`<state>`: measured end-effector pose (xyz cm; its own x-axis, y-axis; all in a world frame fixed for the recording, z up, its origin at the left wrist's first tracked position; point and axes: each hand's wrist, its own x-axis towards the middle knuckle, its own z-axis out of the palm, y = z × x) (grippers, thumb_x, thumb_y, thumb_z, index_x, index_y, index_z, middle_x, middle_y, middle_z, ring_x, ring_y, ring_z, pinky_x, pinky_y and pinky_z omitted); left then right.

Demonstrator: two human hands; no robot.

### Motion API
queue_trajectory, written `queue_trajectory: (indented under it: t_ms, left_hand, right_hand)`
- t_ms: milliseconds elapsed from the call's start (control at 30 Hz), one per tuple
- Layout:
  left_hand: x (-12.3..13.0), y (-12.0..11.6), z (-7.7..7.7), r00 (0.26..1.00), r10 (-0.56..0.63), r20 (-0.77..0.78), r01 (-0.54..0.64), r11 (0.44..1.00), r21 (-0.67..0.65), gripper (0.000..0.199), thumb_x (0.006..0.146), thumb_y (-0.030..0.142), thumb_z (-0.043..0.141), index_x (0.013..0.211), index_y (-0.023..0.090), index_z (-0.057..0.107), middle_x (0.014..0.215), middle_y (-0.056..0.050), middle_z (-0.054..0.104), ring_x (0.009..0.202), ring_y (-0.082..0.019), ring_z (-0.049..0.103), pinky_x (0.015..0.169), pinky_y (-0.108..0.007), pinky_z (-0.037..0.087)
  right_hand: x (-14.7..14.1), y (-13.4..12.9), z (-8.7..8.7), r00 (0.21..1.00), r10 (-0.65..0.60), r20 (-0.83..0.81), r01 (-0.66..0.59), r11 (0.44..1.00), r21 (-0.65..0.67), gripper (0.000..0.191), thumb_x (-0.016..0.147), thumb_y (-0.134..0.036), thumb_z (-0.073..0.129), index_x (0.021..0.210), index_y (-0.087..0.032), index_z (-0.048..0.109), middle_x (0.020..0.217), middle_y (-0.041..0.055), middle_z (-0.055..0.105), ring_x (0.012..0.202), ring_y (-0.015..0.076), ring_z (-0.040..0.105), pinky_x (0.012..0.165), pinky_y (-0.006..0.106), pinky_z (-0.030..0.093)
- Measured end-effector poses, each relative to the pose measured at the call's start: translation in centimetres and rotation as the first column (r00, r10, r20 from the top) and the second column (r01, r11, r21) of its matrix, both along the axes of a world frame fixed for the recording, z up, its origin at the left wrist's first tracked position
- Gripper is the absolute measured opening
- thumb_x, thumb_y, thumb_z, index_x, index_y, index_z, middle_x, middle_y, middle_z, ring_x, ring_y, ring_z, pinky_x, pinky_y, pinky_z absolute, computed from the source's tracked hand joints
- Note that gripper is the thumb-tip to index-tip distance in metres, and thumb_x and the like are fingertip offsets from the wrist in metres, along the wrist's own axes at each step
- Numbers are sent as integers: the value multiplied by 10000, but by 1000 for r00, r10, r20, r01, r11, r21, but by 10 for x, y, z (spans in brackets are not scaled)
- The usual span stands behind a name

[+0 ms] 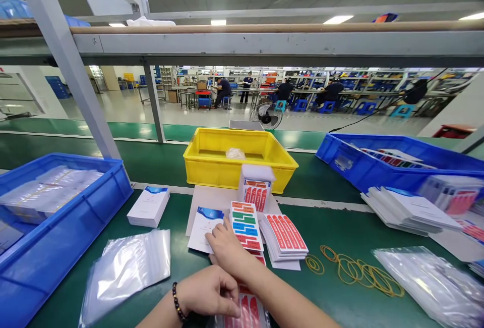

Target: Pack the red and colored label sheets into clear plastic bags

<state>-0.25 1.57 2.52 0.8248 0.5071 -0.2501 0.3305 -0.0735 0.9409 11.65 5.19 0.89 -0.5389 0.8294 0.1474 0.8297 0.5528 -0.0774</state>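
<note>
My right hand [224,244] reaches across my left, its fingers bent over the lower right edge of a white booklet [200,234] with a blue header. Beside its fingertips lies a sheet of coloured labels [245,224]. Nearer to me, my left hand [212,291], with a dark bead bracelet at the wrist, is closed in a pinch at a clear plastic bag [249,315] with red labels in it; the hand partly hides the bag. Right of the coloured sheet is a stack of red label sheets [285,237]. A wrapped upright stack of cards [257,186] stands behind.
A yellow bin [242,169] stands ahead, with blue bins [86,202] [351,164] on both sides. Clear bags [132,257] and a booklet stack [149,207] lie left. Rubber bands [363,270], more booklets [412,209] and bags [431,282] lie right. A metal post [71,65] rises at left.
</note>
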Motion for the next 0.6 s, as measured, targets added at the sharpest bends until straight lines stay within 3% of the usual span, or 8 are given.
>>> queue_trajectory:
  t_ms: [67,133,200,267,333,400,500,600]
  left_hand:
    - [1,0,1,999,12,41,-12,1000,-14,257,643,354,649,595,114,570,552,14,488,499,-72,384,490,-185,294]
    - [2,0,-1,992,56,117,-50,997,-53,391,655,484,639,596,103,574,535,12,473,487,-65,368,481,-185,282]
    - [4,2,-5,957,170,234,-133,977,-166,557,653,650,560,648,94,592,482,24,433,430,-50,324,444,-184,248]
    - [5,6,-9,877,352,327,-223,901,-372,743,638,787,406,770,86,615,435,35,406,363,-44,285,399,-184,212]
    - [6,10,-12,770,529,357,-263,773,-577,878,640,838,260,945,91,606,437,22,444,331,-59,315,368,-186,213]
    - [6,13,-13,708,631,316,-255,647,-718,842,706,792,243,1072,109,571,509,-12,531,357,-92,413,362,-194,260]
    - [5,14,-12,677,699,231,-243,508,-826,491,786,490,489,1046,86,595,695,-73,642,555,-156,585,503,-237,422]
    - [4,11,-10,664,713,226,-234,486,-842,323,680,233,626,936,38,642,887,-137,669,823,-229,627,794,-323,446]
  right_hand:
    - [4,0,1,998,17,-57,-15,999,44,95,739,-183,551,729,-137,633,763,95,590,850,245,505,973,525,253]
    - [13,-1,5,983,18,-183,10,988,152,186,785,-139,470,671,-156,615,711,65,562,788,203,497,969,506,257]
    - [27,-4,13,946,30,-324,63,960,274,224,829,-124,409,750,-165,616,735,54,551,760,177,486,953,486,275]
    - [43,-12,25,908,80,-410,78,932,354,219,859,-135,389,860,-169,606,785,54,550,769,166,482,920,460,313]
    - [57,-23,38,885,162,-437,21,923,384,200,863,-141,403,925,-177,590,819,57,544,788,165,481,844,411,370]
    - [69,-37,49,861,253,-441,-82,925,371,200,850,-127,426,964,-188,578,838,58,537,809,170,484,766,364,400]
    - [83,-52,54,799,322,-508,-183,935,305,211,849,-151,439,1013,-198,563,877,65,530,856,186,495,758,361,413]
    - [97,-50,41,763,199,-615,-45,965,257,247,872,-165,390,1069,-194,535,945,86,538,910,197,504,780,365,429]
